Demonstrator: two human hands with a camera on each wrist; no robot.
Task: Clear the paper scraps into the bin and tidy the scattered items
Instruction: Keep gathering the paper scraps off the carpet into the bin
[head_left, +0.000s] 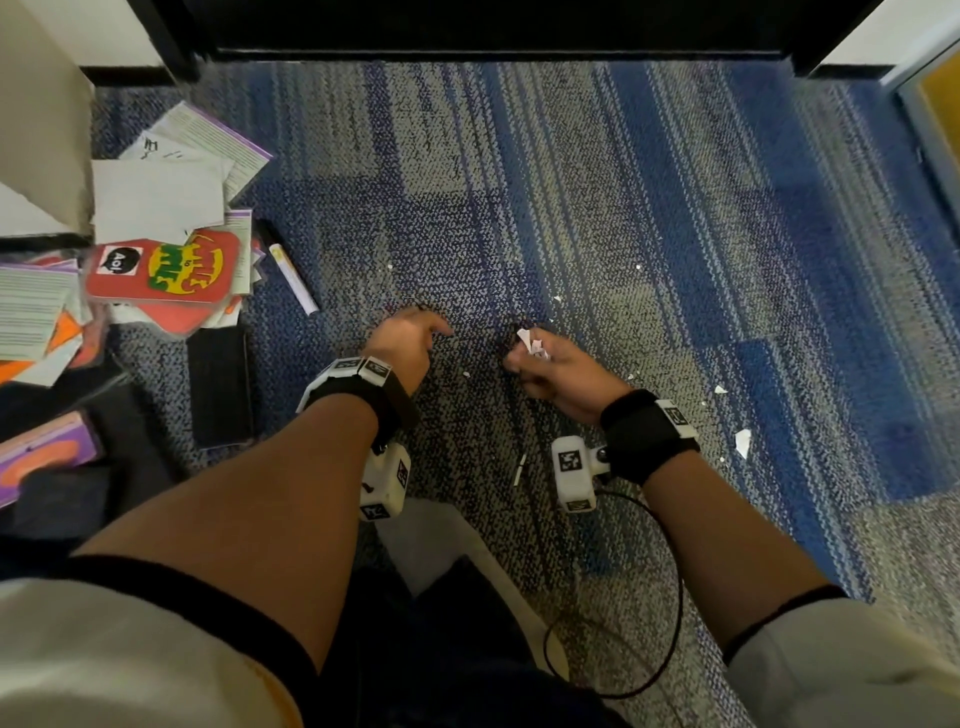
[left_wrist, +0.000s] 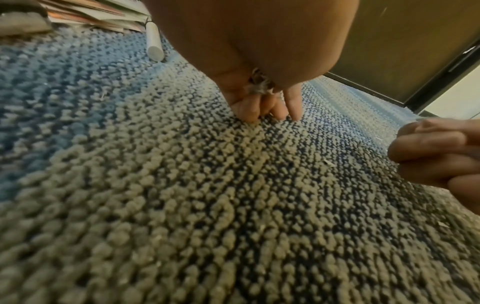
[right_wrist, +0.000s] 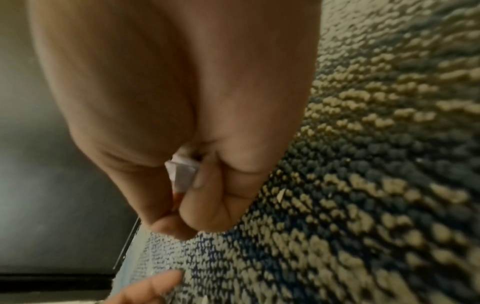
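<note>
I am low over a blue and grey carpet (head_left: 597, 208). My right hand (head_left: 540, 364) grips a bunch of white paper scraps (head_left: 531, 343); in the right wrist view one scrap (right_wrist: 183, 174) pokes out between its curled fingers. My left hand (head_left: 410, 335) is a little to its left, fingertips (left_wrist: 253, 113) down on the carpet, with small scraps (left_wrist: 259, 86) tucked against its palm. Loose scraps lie on the carpet to the right (head_left: 743, 442) (head_left: 720, 388), one strip (head_left: 519, 467) between my wrists, and tiny bits further out (head_left: 557, 299). No bin shows clearly.
A messy pile of papers (head_left: 161, 197) and red game cards (head_left: 161, 270) lies at the left, with a white marker (head_left: 293, 278) and a flat black item (head_left: 221, 387) beside it. A beige box (head_left: 41, 114) stands far left. A dark door threshold (head_left: 493, 52) runs across the top.
</note>
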